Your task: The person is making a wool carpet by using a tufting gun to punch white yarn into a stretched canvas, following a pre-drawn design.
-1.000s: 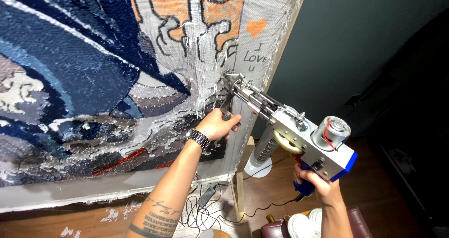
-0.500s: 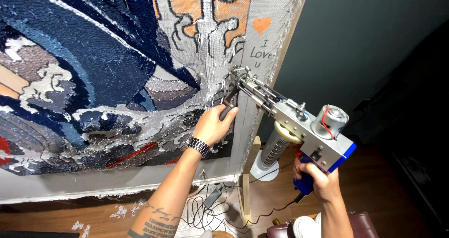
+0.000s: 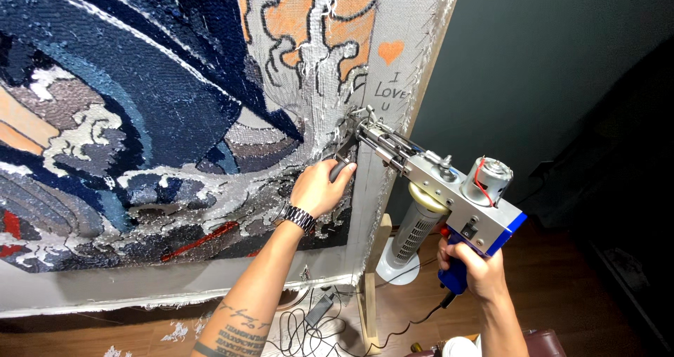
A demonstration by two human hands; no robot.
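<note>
Metal tufting gun (image 3: 449, 188) — rough cloth (image 3: 175, 118)

My left hand (image 3: 319, 187) covers front handle of tufting gun (image 3: 435, 181); its needle tip lost against cloth (image 3: 382, 160), too small to tell. My right hand (image 3: 469, 267) hides blue grip. Rug picture (image 3: 140, 118) cut by top and left edges. Tower fan (image 3: 414, 230) half behind gun. Cables (image 3: 309, 325) run off bottom edge

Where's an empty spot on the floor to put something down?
The bare wooden floor right of the white tower fan and the right hand looks free. Under the rug cloth, beside the wooden frame post, it is crowded: tangled cables and yarn scraps.
</note>
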